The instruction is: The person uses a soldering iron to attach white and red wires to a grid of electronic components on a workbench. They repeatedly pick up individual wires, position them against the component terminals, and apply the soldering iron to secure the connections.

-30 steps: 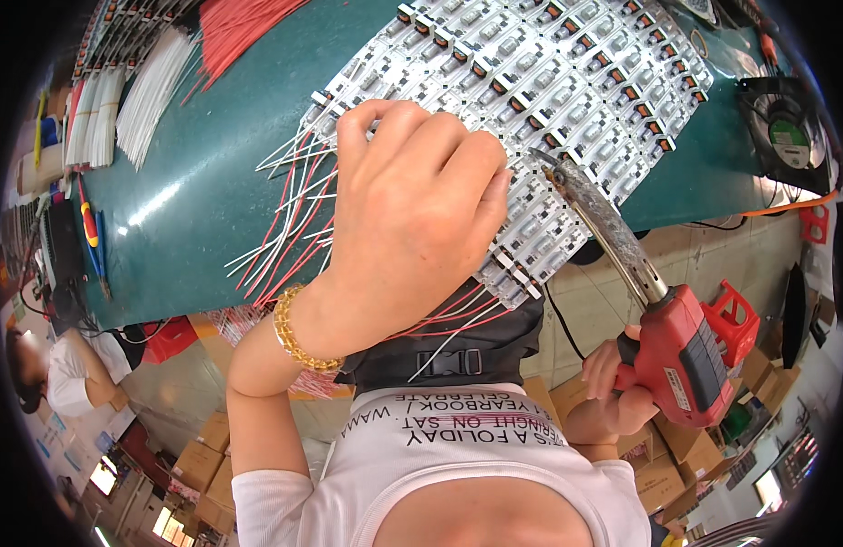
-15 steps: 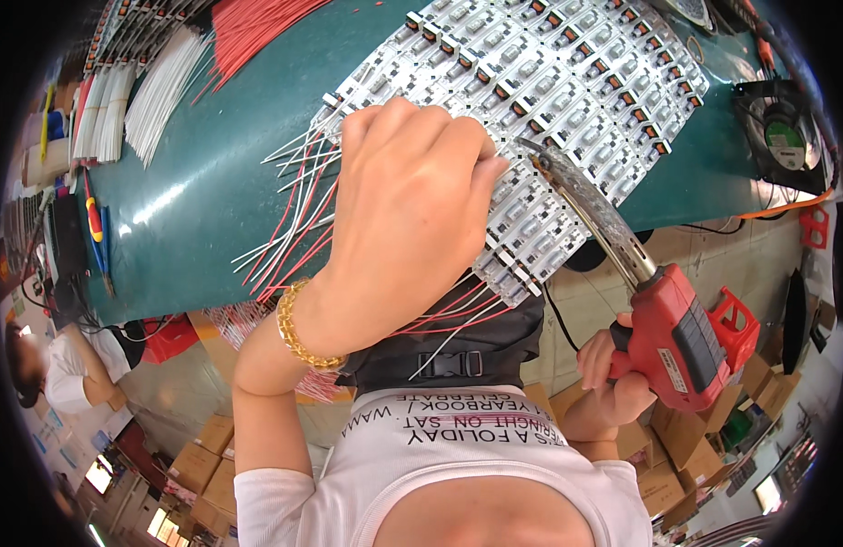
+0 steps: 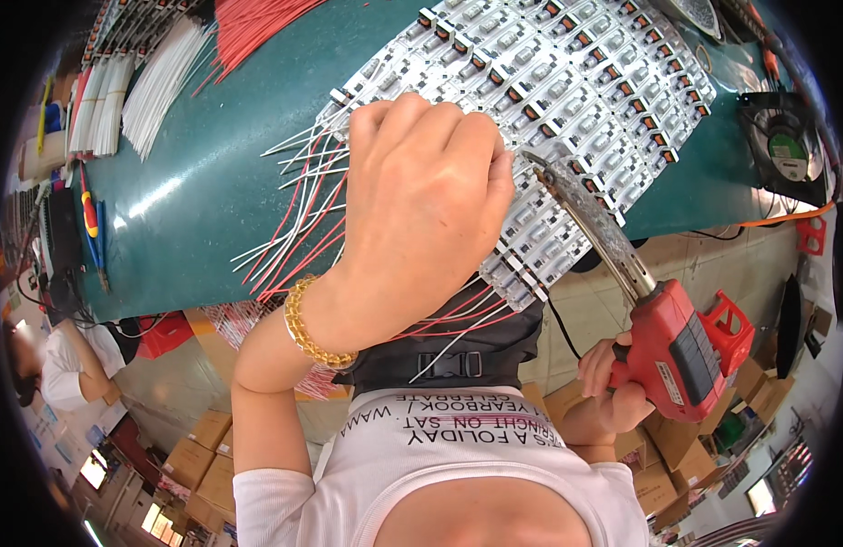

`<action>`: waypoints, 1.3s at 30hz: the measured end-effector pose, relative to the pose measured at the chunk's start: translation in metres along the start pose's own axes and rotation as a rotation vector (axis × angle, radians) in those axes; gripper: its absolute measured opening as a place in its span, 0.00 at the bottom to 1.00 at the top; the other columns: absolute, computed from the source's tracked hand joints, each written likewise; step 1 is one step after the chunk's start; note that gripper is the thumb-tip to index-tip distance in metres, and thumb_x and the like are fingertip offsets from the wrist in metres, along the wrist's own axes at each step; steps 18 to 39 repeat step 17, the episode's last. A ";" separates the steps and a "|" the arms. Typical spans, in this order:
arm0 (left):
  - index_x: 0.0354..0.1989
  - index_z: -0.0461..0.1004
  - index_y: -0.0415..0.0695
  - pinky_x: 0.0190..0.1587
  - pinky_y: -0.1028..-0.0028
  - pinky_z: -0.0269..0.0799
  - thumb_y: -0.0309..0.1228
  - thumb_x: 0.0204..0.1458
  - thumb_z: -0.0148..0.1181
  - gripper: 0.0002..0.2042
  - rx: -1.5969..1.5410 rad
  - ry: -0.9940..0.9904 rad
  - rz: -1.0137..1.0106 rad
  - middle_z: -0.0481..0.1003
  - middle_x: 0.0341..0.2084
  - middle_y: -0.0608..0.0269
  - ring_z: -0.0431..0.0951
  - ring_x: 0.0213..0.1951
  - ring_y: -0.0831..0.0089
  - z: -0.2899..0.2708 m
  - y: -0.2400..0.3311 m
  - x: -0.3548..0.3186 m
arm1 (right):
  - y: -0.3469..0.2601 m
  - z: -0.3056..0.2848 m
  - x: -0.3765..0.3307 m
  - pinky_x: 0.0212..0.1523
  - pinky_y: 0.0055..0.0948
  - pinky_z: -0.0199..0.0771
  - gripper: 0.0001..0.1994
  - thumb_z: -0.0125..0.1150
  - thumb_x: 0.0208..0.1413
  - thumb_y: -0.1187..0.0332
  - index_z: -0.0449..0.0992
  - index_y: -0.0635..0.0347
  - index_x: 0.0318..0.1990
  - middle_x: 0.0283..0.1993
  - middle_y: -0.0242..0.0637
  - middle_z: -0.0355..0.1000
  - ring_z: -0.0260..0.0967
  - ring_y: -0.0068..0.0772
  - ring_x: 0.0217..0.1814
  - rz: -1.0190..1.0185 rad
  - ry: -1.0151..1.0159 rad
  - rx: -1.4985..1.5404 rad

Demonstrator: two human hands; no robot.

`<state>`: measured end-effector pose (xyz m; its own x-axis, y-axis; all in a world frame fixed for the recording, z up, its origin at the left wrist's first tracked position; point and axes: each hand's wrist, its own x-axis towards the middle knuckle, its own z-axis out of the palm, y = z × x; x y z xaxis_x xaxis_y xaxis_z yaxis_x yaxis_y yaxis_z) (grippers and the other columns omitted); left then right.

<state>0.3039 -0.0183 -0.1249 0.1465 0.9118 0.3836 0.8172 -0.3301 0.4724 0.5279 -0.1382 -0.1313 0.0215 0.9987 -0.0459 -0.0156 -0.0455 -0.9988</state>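
Observation:
My left hand, knuckles up and fingers closed, is over the left part of a panel of small white circuit modules. Whatever its fingertips pinch is hidden beneath the hand. Loose red and white wires fan out from the panel's left edge under that hand, and a few hang over the near edge. My right hand grips the handle of a red soldering gun. Its long metal barrel slants up and left across the panel, and the dark tip ends just right of my left fingertips.
Bundles of white wires and red wires lie at the far left of the green table. A screwdriver is near the left edge. A black fan stands at the right. Cardboard boxes and a person are beyond the table.
My left hand has shifted slightly right, still closed. The soldering gun has dropped slightly toward me, its tip staying close to the left fingertips. The view has shifted a little too.

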 end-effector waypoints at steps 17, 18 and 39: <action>0.21 0.72 0.44 0.34 0.69 0.57 0.24 0.40 0.64 0.06 0.001 0.008 -0.007 0.70 0.16 0.68 0.68 0.25 0.68 0.001 0.000 0.000 | 0.000 0.003 0.007 0.14 0.20 0.57 0.41 0.57 0.51 0.42 0.57 0.78 0.55 0.11 0.28 0.59 0.54 0.21 0.10 0.070 -0.009 0.041; 0.21 0.72 0.44 0.34 0.69 0.57 0.24 0.40 0.64 0.06 0.001 0.008 -0.007 0.70 0.16 0.68 0.68 0.25 0.68 0.001 0.000 0.000 | 0.000 0.003 0.007 0.14 0.20 0.57 0.41 0.57 0.51 0.42 0.57 0.78 0.55 0.11 0.28 0.59 0.54 0.21 0.10 0.070 -0.009 0.041; 0.21 0.72 0.44 0.34 0.69 0.57 0.24 0.40 0.64 0.06 0.001 0.008 -0.007 0.70 0.16 0.68 0.68 0.25 0.68 0.001 0.000 0.000 | 0.000 0.003 0.007 0.14 0.20 0.57 0.41 0.57 0.51 0.42 0.57 0.78 0.55 0.11 0.28 0.59 0.54 0.21 0.10 0.070 -0.009 0.041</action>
